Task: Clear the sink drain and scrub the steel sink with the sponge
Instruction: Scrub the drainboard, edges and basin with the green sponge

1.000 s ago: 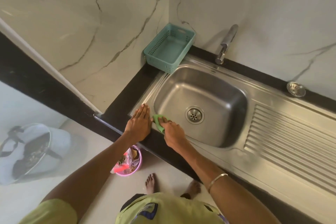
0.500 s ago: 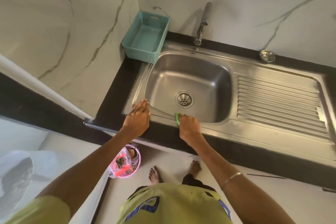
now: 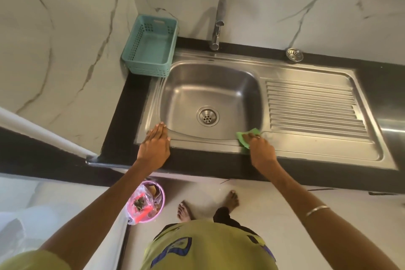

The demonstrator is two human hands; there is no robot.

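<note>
Since a second ago the right hand (image 3: 260, 151) has carried the green sponge (image 3: 247, 137) rightward along the near rim of the steel sink (image 3: 197, 147), from beside the left hand to the near right corner of the basin, where the rim meets the ribbed drainboard (image 3: 311, 107). Its fingers are curled down onto the sponge, pressing it flat on the steel; the sponge sticks out to the left and far side of the fingertips, and its near corner shows just left of the knuckles. How much of the sponge lies under the palm cannot be seen.

Meanwhile the left hand (image 3: 155, 144) rests in the same place, at the near left corner of the rim, palm down, fingers straight and together, fingertips touching the edge of the basin. It holds nothing.

At the bottom of the basin the drain (image 3: 207, 116) shows its perforated grid, and it looks free of debris, though the view is a little soft. A loose steel strainer (image 3: 294, 54) sits on the black countertop (image 3: 122, 120) at the far edge, right of the faucet (image 3: 218, 24). Far left of the basin stands a teal plastic basket (image 3: 151, 48) against the marble wall. On the floor below the counter, near the person's bare feet, is a pink bucket (image 3: 151, 201) holding plastic scraps.
</note>
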